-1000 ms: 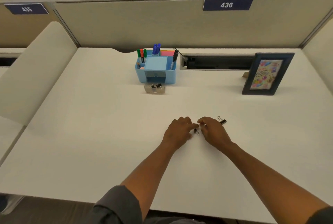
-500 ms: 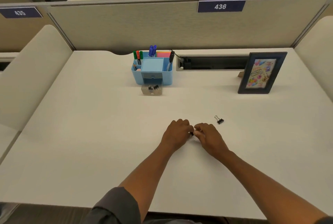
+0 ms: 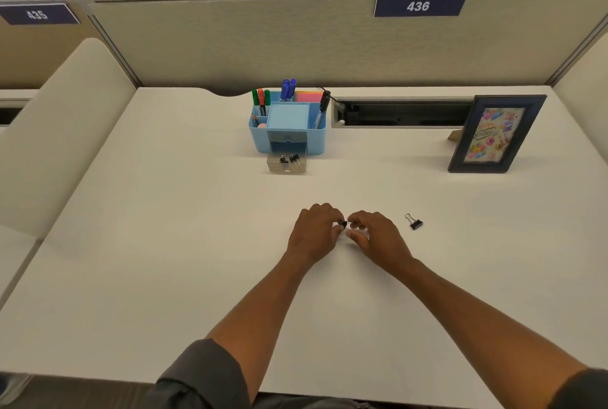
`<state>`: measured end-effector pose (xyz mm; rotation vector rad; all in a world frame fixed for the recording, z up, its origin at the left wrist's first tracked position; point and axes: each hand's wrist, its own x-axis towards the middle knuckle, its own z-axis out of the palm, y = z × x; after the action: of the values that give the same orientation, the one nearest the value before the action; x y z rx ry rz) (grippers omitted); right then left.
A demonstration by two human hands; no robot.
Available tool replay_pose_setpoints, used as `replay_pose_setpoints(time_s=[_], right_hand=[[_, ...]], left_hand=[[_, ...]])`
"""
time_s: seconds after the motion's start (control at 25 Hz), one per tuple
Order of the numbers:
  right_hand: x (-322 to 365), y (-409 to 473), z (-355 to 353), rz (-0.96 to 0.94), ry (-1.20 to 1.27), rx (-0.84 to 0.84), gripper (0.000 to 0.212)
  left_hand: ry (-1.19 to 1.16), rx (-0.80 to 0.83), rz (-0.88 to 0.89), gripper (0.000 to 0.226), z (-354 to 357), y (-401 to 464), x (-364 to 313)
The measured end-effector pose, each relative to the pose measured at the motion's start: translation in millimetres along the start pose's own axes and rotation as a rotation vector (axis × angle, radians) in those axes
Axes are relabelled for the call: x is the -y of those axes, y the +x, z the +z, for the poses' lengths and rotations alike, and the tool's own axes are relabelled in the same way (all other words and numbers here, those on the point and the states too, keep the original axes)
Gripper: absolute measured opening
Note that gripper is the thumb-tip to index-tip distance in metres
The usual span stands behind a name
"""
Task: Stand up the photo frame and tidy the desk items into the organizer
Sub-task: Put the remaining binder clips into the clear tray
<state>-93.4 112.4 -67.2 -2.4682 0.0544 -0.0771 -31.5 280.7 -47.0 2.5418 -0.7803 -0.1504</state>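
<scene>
Pinching one small black clip (image 3: 344, 223) between them, the left hand (image 3: 314, 232) and right hand (image 3: 378, 237) meet at the middle of the surface (image 3: 164, 244), likely to carry it to the clear drawer (image 3: 286, 163) by the far blue organizer (image 3: 288, 127), while another clip (image 3: 415, 222) waits just right.

"436" on partition sign (image 3: 419, 5), "435" on neighbouring sign (image 3: 38, 15), "Happy Birthday" in photo frame (image 3: 495, 134)

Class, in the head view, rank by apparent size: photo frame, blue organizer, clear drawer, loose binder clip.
1. photo frame
2. blue organizer, close behind the frame
3. clear drawer
4. loose binder clip, smallest though nearest the camera
</scene>
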Motion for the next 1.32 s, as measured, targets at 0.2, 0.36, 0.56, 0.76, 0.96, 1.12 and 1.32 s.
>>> replay_pose_setpoints(time_s=[0.2, 0.36, 0.56, 0.76, 0.96, 1.12, 1.32], right_hand=[[21, 41, 4, -0.002, -0.059, 0.017, 0.025], [38, 77, 5, -0.025, -0.085, 0.020, 0.030], [63, 129, -2, -0.019, -0.177, -0.042, 0.034], [80, 176, -3, 0.030, -0.218, -0.058, 0.035], [94, 200, 9, 0.072, -0.307, -0.042, 0.034], [98, 208, 21, 0.120, -0.394, 0.021, 0.036], [97, 217, 29, 0.158, -0.452, 0.071, 0.033]], left_hand=[[-0.027, -0.069, -0.041, 0.012, -20, 17, 26], [-0.056, -0.143, -0.080, 0.013, -36, 35, 45], [0.091, -0.169, -0.137, 0.044, -47, 51, 66], [0.200, -0.073, -0.249, 0.070, -38, 56, 87], [0.205, -0.015, -0.272, 0.075, -31, 54, 102], [0.181, -0.033, -0.264, 0.073, -29, 56, 103], [0.149, -0.043, -0.254, 0.076, -28, 56, 108]])
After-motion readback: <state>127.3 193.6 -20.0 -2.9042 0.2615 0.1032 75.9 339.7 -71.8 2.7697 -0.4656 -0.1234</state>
